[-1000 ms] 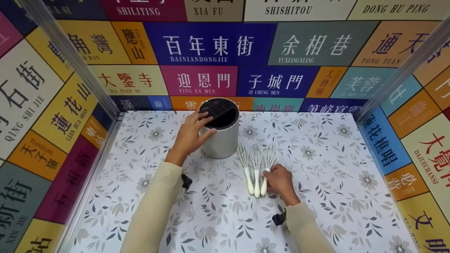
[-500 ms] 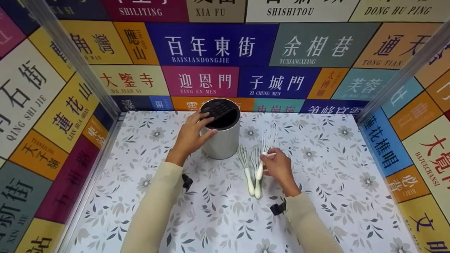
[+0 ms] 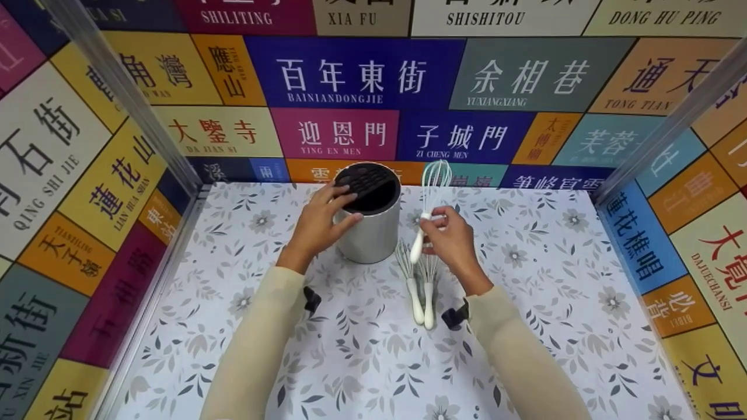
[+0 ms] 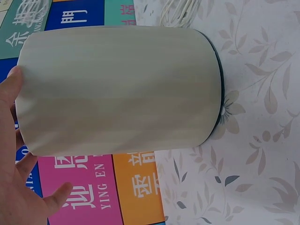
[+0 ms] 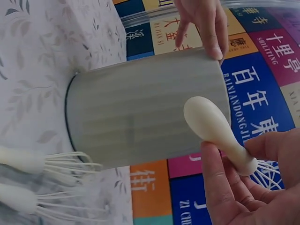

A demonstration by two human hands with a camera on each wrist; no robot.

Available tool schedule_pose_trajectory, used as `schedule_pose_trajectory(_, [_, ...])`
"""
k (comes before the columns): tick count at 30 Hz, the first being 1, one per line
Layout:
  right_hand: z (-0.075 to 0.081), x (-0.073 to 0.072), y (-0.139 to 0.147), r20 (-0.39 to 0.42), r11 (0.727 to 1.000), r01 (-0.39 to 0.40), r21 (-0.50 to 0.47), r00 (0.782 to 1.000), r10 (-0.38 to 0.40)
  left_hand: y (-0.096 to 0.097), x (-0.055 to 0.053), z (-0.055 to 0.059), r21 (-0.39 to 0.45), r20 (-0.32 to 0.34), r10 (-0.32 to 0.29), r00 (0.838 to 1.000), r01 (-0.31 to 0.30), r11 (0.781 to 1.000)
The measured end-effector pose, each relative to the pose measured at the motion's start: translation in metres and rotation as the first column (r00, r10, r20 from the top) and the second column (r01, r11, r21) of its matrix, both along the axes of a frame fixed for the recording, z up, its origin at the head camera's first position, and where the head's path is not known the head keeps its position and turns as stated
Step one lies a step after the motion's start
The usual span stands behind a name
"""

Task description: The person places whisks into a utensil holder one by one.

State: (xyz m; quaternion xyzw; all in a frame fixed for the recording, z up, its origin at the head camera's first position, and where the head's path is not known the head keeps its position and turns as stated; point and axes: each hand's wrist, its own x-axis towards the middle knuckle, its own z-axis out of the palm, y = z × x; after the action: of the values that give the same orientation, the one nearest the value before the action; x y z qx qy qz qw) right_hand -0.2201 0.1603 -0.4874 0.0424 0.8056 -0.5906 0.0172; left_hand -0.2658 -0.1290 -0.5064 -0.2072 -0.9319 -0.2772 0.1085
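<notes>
A tall pale-grey utensil holder [image 3: 369, 233] with a dark rim and ridged black insert stands upright at the back. My left hand [image 3: 321, 221] rests at its rim from the left, fingers spread over the edge and thumb toward the front. My right hand [image 3: 452, 238] pinches a whisk [image 3: 417, 245] near the top of its white handle, wires pointing up, just right of the holder. In the right wrist view, the rounded handle end [image 5: 206, 117] overlaps the holder's side. Two more whisks [image 3: 429, 306] lie side by side on the table, wire ends toward the holder.
The table [image 3: 554, 350] has a white cover printed with grey leaves and flowers. Colourful panels [image 3: 344, 70] with large lettering enclose it at the back and sides. Clear corner posts [image 3: 134, 99] rise at the back left and right.
My right hand has lifted the rightmost whisk off the table and carried it up and slightly left toward the holder. The left hand stays at the rim.
</notes>
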Motion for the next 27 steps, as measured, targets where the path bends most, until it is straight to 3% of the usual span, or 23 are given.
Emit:
schedule_pose_trajectory(9, [0.035, -0.025, -0.024, -0.091, 1.0, -0.02, -0.017, 0.996, 0.019, 0.0, 0.0, 0.002, 0.015, 0.029, 0.012, 1.0, -0.012, 1.0])
schedule_pose_trajectory(15, [0.05, -0.039, -0.041, -0.15, 0.999, -0.03, -0.026, 0.988, 0.026, 0.0, 0.0, 0.0, 0.008, 0.005, 0.009, 1.0, -0.009, 1.0])
schedule_pose_trajectory(20, [0.059, -0.049, -0.056, -0.238, 0.998, -0.056, -0.032, 0.97, 0.046, -0.001, 0.0, -0.001, 0.003, -0.01, 0.004, 1.0, -0.004, 1.0])
schedule_pose_trajectory(27, [0.056, -0.059, -0.072, -0.349, 0.991, -0.08, 0.102, 0.931, 0.111, 0.0, -0.001, 0.0, -0.019, -0.011, 0.008, 1.0, -0.008, 1.0])
